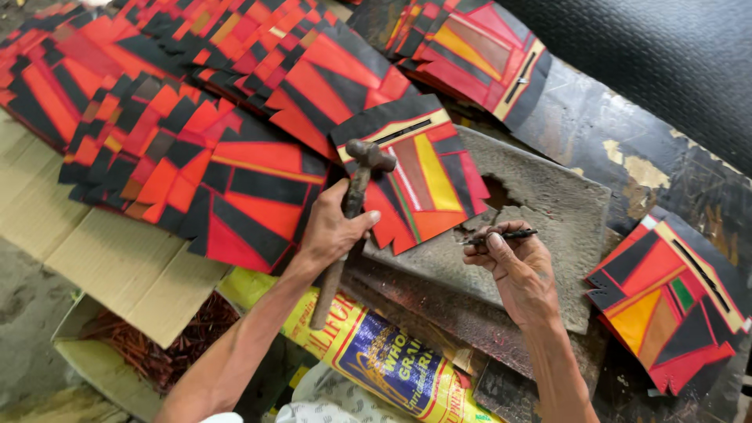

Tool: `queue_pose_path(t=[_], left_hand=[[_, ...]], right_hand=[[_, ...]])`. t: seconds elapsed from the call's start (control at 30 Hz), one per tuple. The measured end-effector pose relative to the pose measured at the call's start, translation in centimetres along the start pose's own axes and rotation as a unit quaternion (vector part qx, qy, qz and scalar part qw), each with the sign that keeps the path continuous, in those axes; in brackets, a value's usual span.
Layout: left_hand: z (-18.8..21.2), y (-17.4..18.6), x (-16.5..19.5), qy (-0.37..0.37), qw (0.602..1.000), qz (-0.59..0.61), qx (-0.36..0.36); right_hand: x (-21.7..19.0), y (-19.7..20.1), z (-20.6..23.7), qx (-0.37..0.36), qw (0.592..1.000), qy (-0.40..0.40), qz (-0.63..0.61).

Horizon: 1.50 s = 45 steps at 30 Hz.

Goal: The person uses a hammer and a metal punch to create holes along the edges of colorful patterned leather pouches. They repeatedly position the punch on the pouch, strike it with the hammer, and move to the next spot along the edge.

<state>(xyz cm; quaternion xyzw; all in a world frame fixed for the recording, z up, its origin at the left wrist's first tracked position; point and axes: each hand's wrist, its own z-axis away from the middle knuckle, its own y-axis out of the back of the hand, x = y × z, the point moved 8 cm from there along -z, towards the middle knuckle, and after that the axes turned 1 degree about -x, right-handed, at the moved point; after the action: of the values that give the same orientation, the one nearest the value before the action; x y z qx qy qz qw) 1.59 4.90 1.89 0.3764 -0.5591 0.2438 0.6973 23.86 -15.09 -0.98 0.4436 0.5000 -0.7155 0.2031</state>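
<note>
Item: one person, seen from above, two arms in view.

Left hand (333,227): bare, no glove, ring or watch; forearm bare and lean, entering from 7 o'clock. A scrap of white cloth, perhaps a sleeve edge, shows at the lower frame edge.

Right hand (517,266): bare, no glove or jewellery; knuckles creased, nails short, fingertips dusty. Forearm bare, sinewy, entering from 5 o'clock. No sleeve visible on this side.

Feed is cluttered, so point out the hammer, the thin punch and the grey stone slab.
dark metal hammer (370,154), head view, on its head.
thin black punch (513,234), head view, mid-shaft.
grey stone slab (548,205), head view, bare top.
</note>
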Motion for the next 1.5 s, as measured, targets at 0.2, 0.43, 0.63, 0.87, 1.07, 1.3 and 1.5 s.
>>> queue_pose_path(t=[0.2,0.43,0.63,0.87,1.07,1.3,1.5], left_hand=[[-0.5,-0.3,-0.2,-0.008,0.999,-0.032,0.019],[-0.9,-1.1,1.6,-0.102,0.988,-0.107,0.041],[0.1,0.9,5.5,-0.259,0.94,-0.21,0.076],[1.3,2.4,8.8,-0.193,0.946,-0.257,-0.039],[3.6,2.2,10.9,-0.171,0.956,-0.222,-0.084],[5.1,2.1,13.2,-0.209,0.951,-0.205,-0.099],[4.7,1.7,15.1,-0.233,0.944,-0.2,-0.118]], right_hand=[[2.3,-4.5,-0.6,-0.012,0.988,0.012,0.155],[2.3,-8.8,-3.7,-0.05,0.888,0.073,0.452],[2.5,-9.2,-4.3,-0.062,0.892,0.053,0.444],[2.4,-9.5,-4.0,-0.067,0.882,0.086,0.458],[2.1,-10.0,-3.6,-0.071,0.877,0.115,0.46],[1.4,-10.7,-3.5,-0.065,0.862,0.136,0.483],[1.3,-11.1,-3.6,-0.078,0.834,0.126,0.531]])
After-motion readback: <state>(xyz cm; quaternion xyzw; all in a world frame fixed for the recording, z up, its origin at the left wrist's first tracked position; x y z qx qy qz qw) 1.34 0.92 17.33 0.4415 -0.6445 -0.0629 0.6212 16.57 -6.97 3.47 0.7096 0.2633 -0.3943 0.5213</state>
